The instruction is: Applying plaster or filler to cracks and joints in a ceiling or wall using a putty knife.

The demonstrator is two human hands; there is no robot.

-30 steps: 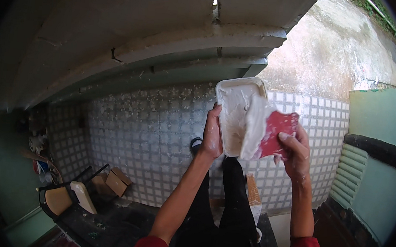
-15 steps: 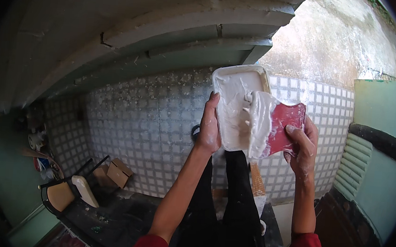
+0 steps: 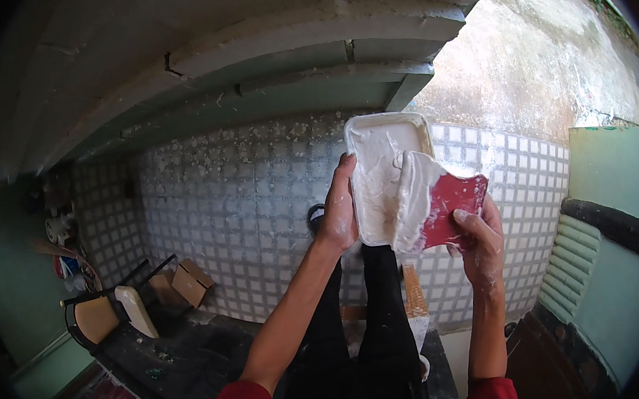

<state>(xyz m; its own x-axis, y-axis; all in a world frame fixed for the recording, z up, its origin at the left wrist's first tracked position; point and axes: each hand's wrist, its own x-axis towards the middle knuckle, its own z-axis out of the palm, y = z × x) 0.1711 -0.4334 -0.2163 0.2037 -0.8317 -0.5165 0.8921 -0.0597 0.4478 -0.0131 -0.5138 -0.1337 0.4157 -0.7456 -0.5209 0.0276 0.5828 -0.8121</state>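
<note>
My left hand [image 3: 339, 215] is wrapped round the left side of a shallow, pale rectangular tray [image 3: 390, 116], thumb on its rim. White putty [image 3: 376, 178] covers the inside of the tray in a smeared layer. In my right hand [image 3: 485, 248] is a red putty spreader [image 3: 442, 210], thumb on top and the other fingers mostly hidden beneath it. A thick ridge of putty coats the spreader's left edge, which lies over the tray's right side; whether it touches the putty below I cannot tell. Both hands have white smears.
My legs stand beside a dark surface [image 3: 203, 353]. A chair with a tan seat [image 3: 96, 317] and a cardboard box [image 3: 193, 283] are at lower left. White spots dot the tiled floor [image 3: 259, 194]. Ledges [image 3: 287, 52] run across the upper left; a pale green wall [image 3: 618, 176] is on the right.
The spreader and my right hand have shifted slightly left, further over the tray. The tray has moved down a little, still in my left hand.
</note>
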